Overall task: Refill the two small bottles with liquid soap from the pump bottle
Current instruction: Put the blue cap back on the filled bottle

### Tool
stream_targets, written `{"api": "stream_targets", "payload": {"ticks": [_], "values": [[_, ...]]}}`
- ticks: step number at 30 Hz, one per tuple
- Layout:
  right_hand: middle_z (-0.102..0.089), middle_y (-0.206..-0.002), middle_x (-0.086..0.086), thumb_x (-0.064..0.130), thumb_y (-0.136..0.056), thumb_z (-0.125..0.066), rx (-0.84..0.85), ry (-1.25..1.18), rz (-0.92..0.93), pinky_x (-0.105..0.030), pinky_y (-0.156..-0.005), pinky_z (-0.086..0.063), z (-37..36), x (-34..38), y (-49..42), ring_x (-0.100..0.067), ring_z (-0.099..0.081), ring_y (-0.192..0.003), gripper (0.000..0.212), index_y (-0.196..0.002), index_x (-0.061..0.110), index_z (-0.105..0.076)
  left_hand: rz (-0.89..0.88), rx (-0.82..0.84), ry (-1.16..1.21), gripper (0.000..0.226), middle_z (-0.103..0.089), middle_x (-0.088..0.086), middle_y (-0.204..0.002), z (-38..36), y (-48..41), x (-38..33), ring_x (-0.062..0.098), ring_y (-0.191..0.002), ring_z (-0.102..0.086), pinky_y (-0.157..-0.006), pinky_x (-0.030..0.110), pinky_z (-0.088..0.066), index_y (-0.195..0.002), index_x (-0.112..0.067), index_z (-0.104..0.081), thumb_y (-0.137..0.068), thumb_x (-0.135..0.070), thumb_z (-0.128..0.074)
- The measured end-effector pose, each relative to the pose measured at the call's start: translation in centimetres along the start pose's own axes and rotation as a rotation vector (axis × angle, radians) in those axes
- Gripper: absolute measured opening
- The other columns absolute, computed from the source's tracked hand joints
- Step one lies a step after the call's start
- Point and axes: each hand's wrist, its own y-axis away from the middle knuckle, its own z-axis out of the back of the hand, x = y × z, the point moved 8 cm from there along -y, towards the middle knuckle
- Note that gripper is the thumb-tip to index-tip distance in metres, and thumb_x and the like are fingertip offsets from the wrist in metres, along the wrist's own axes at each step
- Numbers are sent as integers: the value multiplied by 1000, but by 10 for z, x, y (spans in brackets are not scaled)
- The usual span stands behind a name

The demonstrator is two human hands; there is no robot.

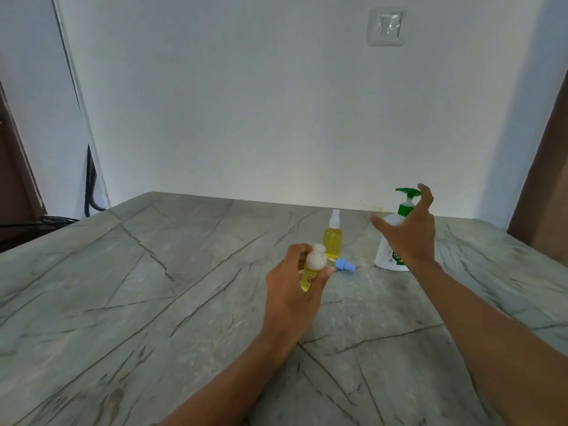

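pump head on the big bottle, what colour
The pump head is green; the head view shows it.

One small bottle [314,267], uncapped, yellow below and whitish near the neck, sits nearly upright in the left hand [295,284]. Its blue spray cap [346,266] lies just right of that hand. The second small bottle [333,239], capped and yellow, stands just beyond. The white, green-topped pump bottle [388,256] stands behind the spread right hand [413,233].
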Motion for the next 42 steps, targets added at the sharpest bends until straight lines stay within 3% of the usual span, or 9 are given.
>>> {"api": "stream_targets", "payload": {"ticks": [10, 15, 17, 19, 21, 23, 28, 37, 42], "values": [[-53, -126, -9, 78, -51, -73, 74, 140, 13, -55, -88, -48, 5, 11, -1, -34, -54, -109, 120, -143, 33, -11, 0, -10, -27, 33, -60, -20, -99, 2, -1, 1, -3, -92, -58, -74, 9, -47, -106, -33, -50, -80, -42, -69], [-49, -127, -12, 58, -79, -67, -232, 329, 405, -46, -87, -40, 42, 63, 19, -32, -45, -114, 74, -132, 13, -42, 19, -25, -24, 35, -63, -15, -101, 4, -1, 4, 2, -91, -60, -77, 24, -53, -108, -28, -53, -80, -42, -70], [-55, -110, -6, 42, -86, -66, -97, 248, 584, -38, -79, -43, 34, 87, 33, -22, -50, -98, 46, -119, 15, -49, 38, -31, -18, 36, -62, -18, -99, 5, -2, 5, -1, -91, -59, -76, 24, -53, -107, -31, -52, -80, -44, -70], [-54, -96, 4, 36, -88, -64, 249, 212, 585, -29, -68, -45, 6, 94, 49, -12, -52, -83, 33, -114, 21, -51, 50, -39, -7, 36, -62, -19, -98, 7, -3, 5, -3, -91, -59, -75, 21, -53, -106, -33, -51, -79, -44, -72], [-53, -95, 7, 40, -88, -62, 543, 321, 550, -26, -66, -45, -26, 85, 67, -9, -51, -82, 33, -115, 24, -52, 58, -42, 5, 38, -63, -19, -99, 9, -3, 6, -4, -91, -60, -74, 15, -51, -107, -32, -52, -77, -43, -73], [-56, -106, 3, 44, -86, -62, 666, 426, 546, -32, -71, -49, -48, 70, 79, -12, -51, -92, 41, -121, 25, -51, 64, -45, 18, 39, -62, -22, -97, 11, -2, 6, -7, -91, -59, -72, 9, -48, -107, -31, -53, -77, -43, -74], [-53, -119, 0, 46, -88, -58, 727, 597, 522, -32, -71, -45, -71, 48, 88, -20, -51, -105, 47, -128, 25, -48, 93, -79, 61, 38, -63, -22, -97, 16, -2, 9, -5, -91, -61, -70, 6, -47, -106, -30, -55, -75, -39, -76], [-62, -97, -6, 29, -91, -60, 718, 390, 434, -34, -75, -49, -83, 42, 93, -19, -56, -84, 21, -107, 17, -62, 78, -108, 57, 41, -67, -12, -99, 18, -3, 11, 3, -90, -64, -75, 11, -50, -109, -23, -60, -75, -38, -76], [-65, -87, 3, 24, -83, -73, 624, 148, 367, -10, -63, -45, -42, 72, 85, -8, -62, -75, 20, -101, 19, -66, 82, -131, 45, 35, -66, -15, -94, 23, -3, 8, -1, -86, -63, -71, 5, -46, -106, -25, -62, -75, -34, -77]]}}
